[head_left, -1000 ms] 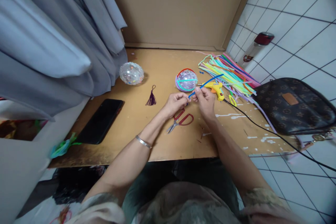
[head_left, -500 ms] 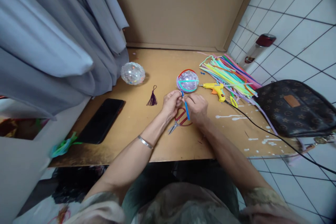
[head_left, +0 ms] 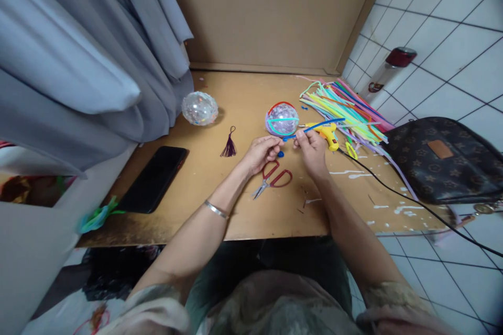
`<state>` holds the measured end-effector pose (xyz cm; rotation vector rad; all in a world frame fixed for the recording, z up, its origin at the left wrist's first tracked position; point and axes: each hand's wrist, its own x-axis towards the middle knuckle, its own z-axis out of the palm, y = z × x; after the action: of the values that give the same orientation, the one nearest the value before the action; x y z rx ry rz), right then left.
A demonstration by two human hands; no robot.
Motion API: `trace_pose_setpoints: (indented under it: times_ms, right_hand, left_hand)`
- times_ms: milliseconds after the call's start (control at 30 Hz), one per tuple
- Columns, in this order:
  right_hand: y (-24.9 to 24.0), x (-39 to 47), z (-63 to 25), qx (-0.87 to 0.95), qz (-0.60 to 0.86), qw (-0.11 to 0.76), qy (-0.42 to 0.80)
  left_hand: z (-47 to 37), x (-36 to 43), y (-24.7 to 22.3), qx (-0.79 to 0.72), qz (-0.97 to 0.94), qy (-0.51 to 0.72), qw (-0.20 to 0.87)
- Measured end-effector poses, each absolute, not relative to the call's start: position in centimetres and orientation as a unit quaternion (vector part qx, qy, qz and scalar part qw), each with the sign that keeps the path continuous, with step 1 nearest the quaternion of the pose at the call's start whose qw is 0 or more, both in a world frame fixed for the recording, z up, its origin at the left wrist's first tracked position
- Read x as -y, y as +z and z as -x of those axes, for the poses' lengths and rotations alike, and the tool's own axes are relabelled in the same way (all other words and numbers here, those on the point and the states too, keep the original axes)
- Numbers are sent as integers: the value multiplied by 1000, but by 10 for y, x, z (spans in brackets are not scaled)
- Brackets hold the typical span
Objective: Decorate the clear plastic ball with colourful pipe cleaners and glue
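Note:
A blue pipe cleaner (head_left: 324,123) stretches between my two hands, its long end rising to the right over the glue gun. My left hand (head_left: 264,154) pinches its near end, and my right hand (head_left: 312,151) grips it farther along. Just below the fingers lies a small coiled blue piece (head_left: 280,154). Behind my hands sits a clear ball (head_left: 282,119) wrapped with red, purple and turquoise pipe cleaners. Red-handled scissors (head_left: 271,180) lie on the table in front of my left hand. A yellow glue gun (head_left: 329,135) rests beside my right hand.
A pile of coloured pipe cleaners (head_left: 349,110) lies at the back right, near a brown bag (head_left: 440,162) and a red-lidded bottle (head_left: 387,76). To the left are another clear ball (head_left: 199,109), a dark purple tassel (head_left: 229,143) and a black phone (head_left: 154,180). A black cord (head_left: 393,184) crosses the right side.
My right hand has moved slightly right and up, and the blue pipe cleaner has swung from pointing down toward me to pointing right. The coiled blue piece and the scissors' handles now show.

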<state>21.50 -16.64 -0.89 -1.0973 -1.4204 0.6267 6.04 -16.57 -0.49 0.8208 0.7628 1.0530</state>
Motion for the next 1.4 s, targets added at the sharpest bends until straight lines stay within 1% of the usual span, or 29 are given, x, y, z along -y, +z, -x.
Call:
trace_pose_setpoints:
  times_ms: [167, 400, 533, 667, 867, 1067, 1233, 1300, 1400]
  right_hand:
    - [-6, 171, -214, 635, 492, 548, 233]
    - [-4, 172, -214, 638, 501, 543, 215]
    - [-3, 173, -213, 635, 496, 547, 226]
    - [-5, 173, -211, 621, 492, 560, 242]
    - [-8, 178, -203, 609, 505, 563, 240]
    - [-9, 186, -195, 709, 456, 514, 156]
    - [-15, 188, -189, 729, 463, 489, 125]
    - [-16, 187, -189, 729, 459, 491, 129]
    - [-15, 183, -193, 684, 475, 525, 174]
  left_hand:
    - [-61, 167, -7, -325, -412, 461, 715]
    - [-63, 169, -9, -332, -472, 447, 684]
    - [-65, 171, -10, -366, -489, 465, 642]
    - [-67, 171, -11, -379, -471, 509, 613]
    - [-68, 170, -7, -390, -401, 553, 617]
    - [-69, 169, -2, -400, -339, 587, 617]
    - [-72, 170, -2, -405, -304, 600, 620]
    - [-73, 171, -3, -401, -302, 600, 623]
    - [-71, 171, -3, -388, -340, 567, 642]
